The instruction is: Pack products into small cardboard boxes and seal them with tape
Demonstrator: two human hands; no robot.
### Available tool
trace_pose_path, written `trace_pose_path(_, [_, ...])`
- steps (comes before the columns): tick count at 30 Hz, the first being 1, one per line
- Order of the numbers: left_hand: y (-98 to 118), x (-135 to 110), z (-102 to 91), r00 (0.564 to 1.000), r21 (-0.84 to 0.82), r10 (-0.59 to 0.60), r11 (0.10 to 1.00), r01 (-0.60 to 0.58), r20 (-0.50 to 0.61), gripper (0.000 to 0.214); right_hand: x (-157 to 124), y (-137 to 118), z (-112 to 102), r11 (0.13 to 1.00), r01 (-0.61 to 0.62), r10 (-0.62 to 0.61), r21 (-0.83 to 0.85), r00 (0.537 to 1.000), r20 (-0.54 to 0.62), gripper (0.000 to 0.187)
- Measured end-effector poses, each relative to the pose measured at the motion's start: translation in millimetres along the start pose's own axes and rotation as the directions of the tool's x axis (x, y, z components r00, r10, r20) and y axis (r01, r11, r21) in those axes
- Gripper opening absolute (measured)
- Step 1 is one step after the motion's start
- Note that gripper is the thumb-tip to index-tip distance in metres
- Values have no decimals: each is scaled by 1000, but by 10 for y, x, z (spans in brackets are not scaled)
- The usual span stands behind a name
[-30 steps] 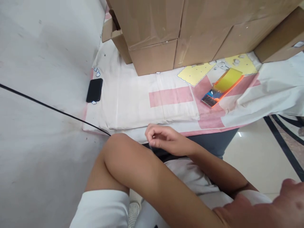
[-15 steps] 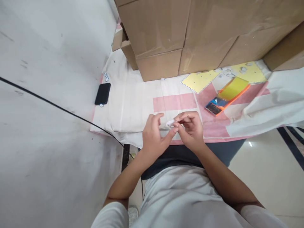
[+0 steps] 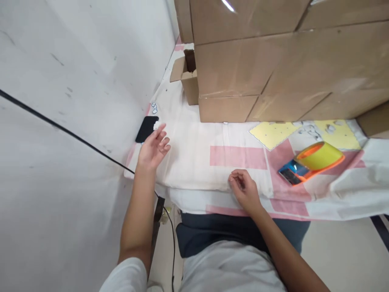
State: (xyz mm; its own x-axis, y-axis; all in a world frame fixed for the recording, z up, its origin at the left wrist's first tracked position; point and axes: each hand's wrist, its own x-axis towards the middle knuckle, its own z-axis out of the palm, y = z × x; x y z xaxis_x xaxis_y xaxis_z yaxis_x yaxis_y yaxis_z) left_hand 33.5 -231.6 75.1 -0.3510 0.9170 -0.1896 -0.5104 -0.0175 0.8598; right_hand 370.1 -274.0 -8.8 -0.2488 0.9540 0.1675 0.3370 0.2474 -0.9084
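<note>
Over the left part of the cloth-covered table, my left hand (image 3: pixel 154 149) is raised beside a black phone (image 3: pixel 146 129). A small white piece (image 3: pixel 157 125) shows at its index fingertip, and the thumb is hidden. The other fingers are loosely curled. My right hand (image 3: pixel 245 190) hovers near the front edge of the table with thumb and fingertips drawn together. Whatever may be between them is hidden.
Large taped cardboard boxes (image 3: pixel 231 77) fill the back, with a small open box (image 3: pixel 191 87) at their left. A tape dispenser (image 3: pixel 313 162) and yellow sheets (image 3: pixel 273 134) lie at right. A black cable (image 3: pixel 75 142) runs along the white wall (image 3: pixel 60 202).
My hands have parted. The left has moved out to the phone with the white piece at its fingertip, while the right stays near the front edge. The view has shifted.
</note>
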Motion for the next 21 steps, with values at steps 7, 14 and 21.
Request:
trace_pose_path(7, [121,1003,-8,975,-301,-158,948,106,-154,46,71,-13,129,922,53,-30,-385,997,66,14])
trace_pose_path(14, [-6,1968,456,952,-174,-11,984,-44,-307,22,1102,-503,268,965,-33,153,-260,877,456,17])
trace_pose_path(21, [-164,2845,1097,943,229,263,949,-215,-203,30,2423,-1116,1084,856,326,-163,-401,906,390,19])
